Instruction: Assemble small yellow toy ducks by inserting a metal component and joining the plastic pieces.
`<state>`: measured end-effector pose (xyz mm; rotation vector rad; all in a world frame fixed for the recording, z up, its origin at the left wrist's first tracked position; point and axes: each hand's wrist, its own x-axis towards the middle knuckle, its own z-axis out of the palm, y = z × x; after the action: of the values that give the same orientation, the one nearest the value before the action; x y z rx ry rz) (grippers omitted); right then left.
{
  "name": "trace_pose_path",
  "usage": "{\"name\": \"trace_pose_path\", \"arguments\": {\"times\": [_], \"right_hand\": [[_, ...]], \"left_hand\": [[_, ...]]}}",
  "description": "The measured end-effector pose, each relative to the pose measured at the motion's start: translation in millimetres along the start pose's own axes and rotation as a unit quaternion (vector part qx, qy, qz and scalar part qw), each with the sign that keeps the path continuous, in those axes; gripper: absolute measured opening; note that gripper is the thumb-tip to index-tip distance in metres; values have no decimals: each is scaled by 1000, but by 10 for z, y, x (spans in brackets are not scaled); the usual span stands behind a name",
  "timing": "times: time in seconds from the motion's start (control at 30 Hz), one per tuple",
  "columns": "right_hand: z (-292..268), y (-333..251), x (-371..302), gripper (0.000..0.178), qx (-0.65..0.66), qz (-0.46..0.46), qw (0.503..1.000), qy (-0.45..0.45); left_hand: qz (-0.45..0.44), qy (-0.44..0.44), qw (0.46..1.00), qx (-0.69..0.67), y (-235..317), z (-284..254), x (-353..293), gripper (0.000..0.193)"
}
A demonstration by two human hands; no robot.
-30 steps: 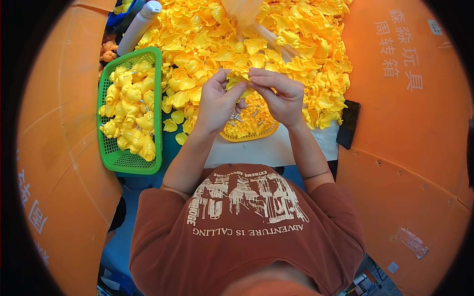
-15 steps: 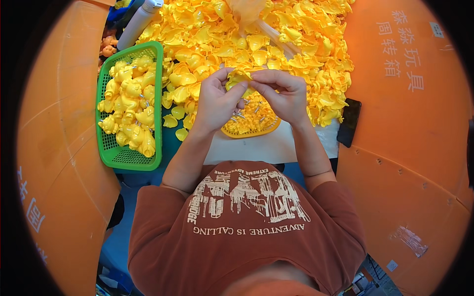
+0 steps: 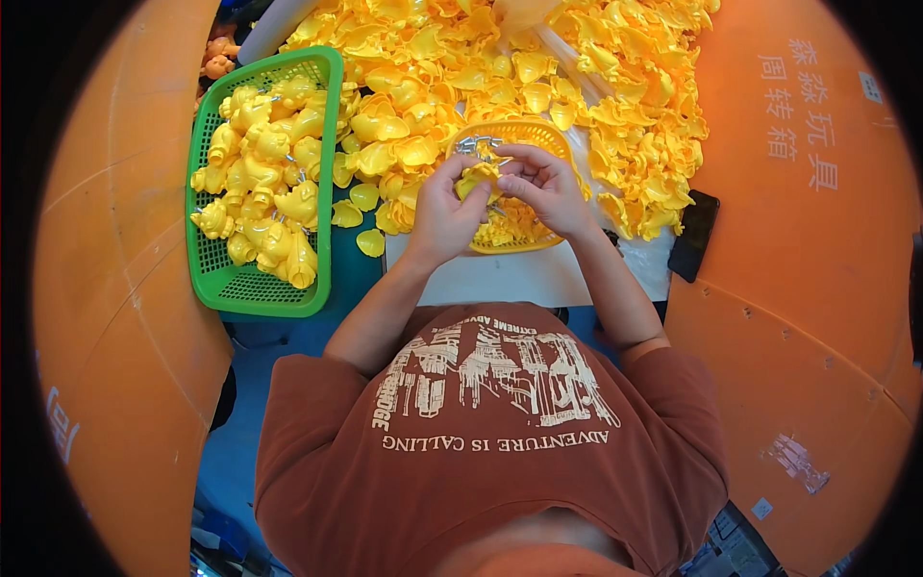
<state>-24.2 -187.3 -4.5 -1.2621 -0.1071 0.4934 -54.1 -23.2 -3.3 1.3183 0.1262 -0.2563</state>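
Note:
My left hand (image 3: pixel 448 213) is closed on a curved yellow plastic shell piece (image 3: pixel 475 180), held over the near part of a small yellow basket (image 3: pixel 524 248). On the other side, my right hand (image 3: pixel 550 192) pinches with thumb and forefinger at the shell's right edge. What lies between those fingertips is too small to make out. Inside the basket are small yellow plastic parts (image 3: pixel 510 229), and short metal pins (image 3: pixel 478 144) show at its far left. Both hands partly cover the basket.
A green basket (image 3: pixel 325 279) at left holds yellow figure parts (image 3: pixel 264 154), some with metal pins. Yellow shells (image 3: pixel 423 77) pile up across the far side. A dark phone-like slab (image 3: pixel 694 236) lies at right, beside an orange wall panel (image 3: pixel 788 288). A grey bottle (image 3: pixel 274 31) stands far left.
In the view, both hands and the shell piece have shifted slightly right and down. The yellow basket shows more fully, its far rim and metal pins now visible. The whole scene has shifted somewhat.

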Motion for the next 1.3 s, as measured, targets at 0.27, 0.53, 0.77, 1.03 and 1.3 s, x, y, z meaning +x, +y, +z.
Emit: {"name": "trace_pose_path", "arguments": {"times": [0.27, 0.53, 0.77, 1.03, 1.3], "right_hand": [[-147, -114, 146, 12, -490, -192, 809, 263], [-343, -276, 635, 18, -607, -222, 724, 243], [-104, -278, 1251, 57, -745, 151, 650, 19], [78, -304, 1353, 32, -624, -16, 769, 139], [-115, -453, 519, 19, -637, -96, 745, 170]], "left_hand": [[28, 71, 968, -240, 160, -377, 87, 26], [122, 103, 956, -244, 583, -335, 541, 27], [196, 51, 932, -300, 778, -364, 670, 22], [236, 61, 914, -323, 885, -429, 795, 22], [187, 27, 930, -315, 810, -309, 827, 20]]}}
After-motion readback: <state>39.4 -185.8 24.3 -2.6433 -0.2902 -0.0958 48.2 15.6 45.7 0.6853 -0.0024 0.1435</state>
